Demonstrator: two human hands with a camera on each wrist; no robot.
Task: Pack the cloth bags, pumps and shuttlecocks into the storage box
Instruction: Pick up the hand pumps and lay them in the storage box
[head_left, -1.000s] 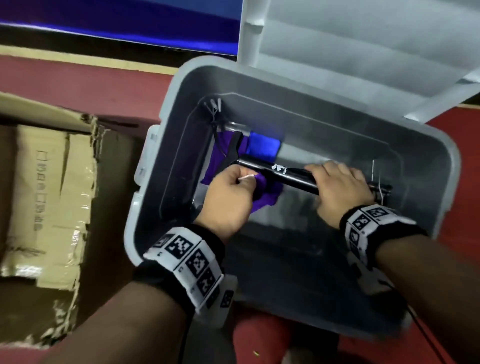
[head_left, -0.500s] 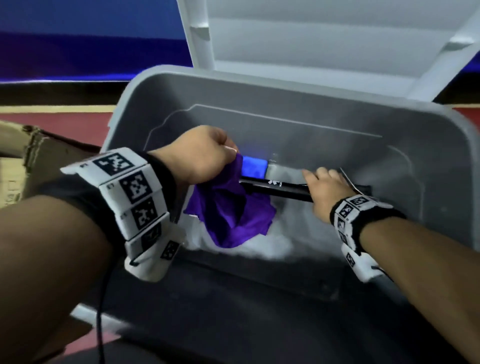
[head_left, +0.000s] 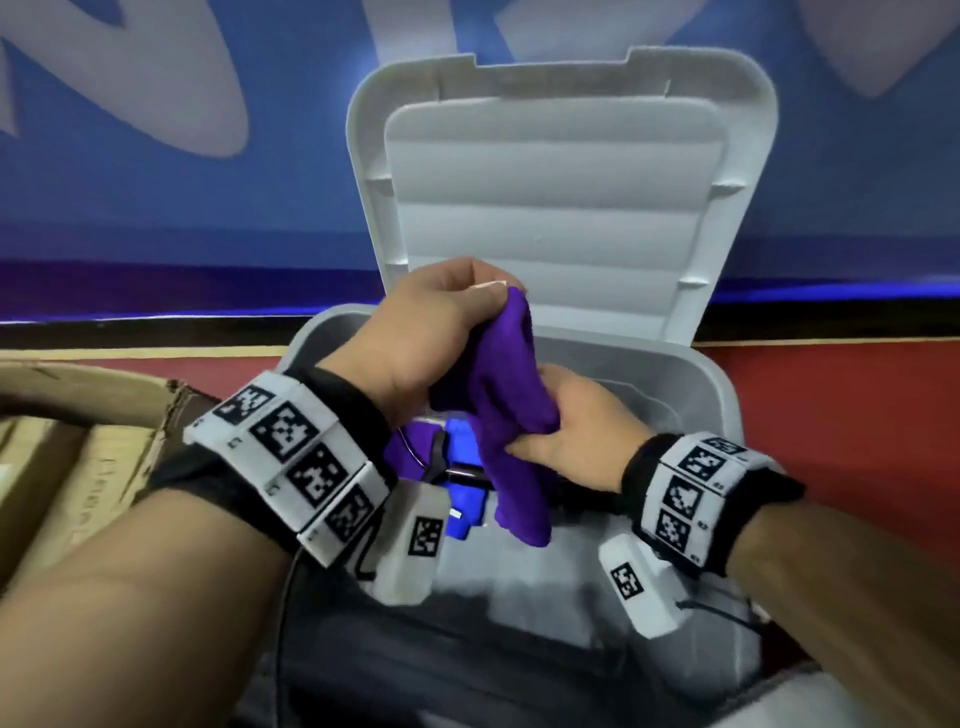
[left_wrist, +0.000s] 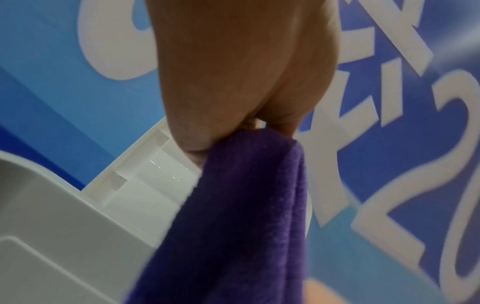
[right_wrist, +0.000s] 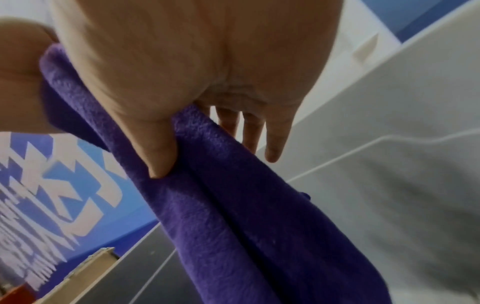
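My left hand (head_left: 488, 299) pinches the top of a purple cloth bag (head_left: 511, 415) and holds it up above the open grey storage box (head_left: 722, 384). My right hand (head_left: 550, 431) grips the same bag around its middle. In the right wrist view the thumb (right_wrist: 158, 156) presses the cloth (right_wrist: 233, 205) against the fingers. In the left wrist view the bag (left_wrist: 246, 205) hangs straight down from my left hand (left_wrist: 259, 127). On the box floor lie a blue cloth bag (head_left: 465, 441), another purple cloth (head_left: 408, 449) and a black pump (head_left: 440, 457), partly hidden by my wrists.
The box lid (head_left: 561, 197) stands upright behind the box, against a blue banner wall (head_left: 156, 182). A torn cardboard box (head_left: 78, 457) sits to the left. Red floor (head_left: 857, 415) lies to the right of the storage box.
My left hand has lifted the purple bag up out of the box. My right hand has let go of the black pump and taken hold of the bag's middle.
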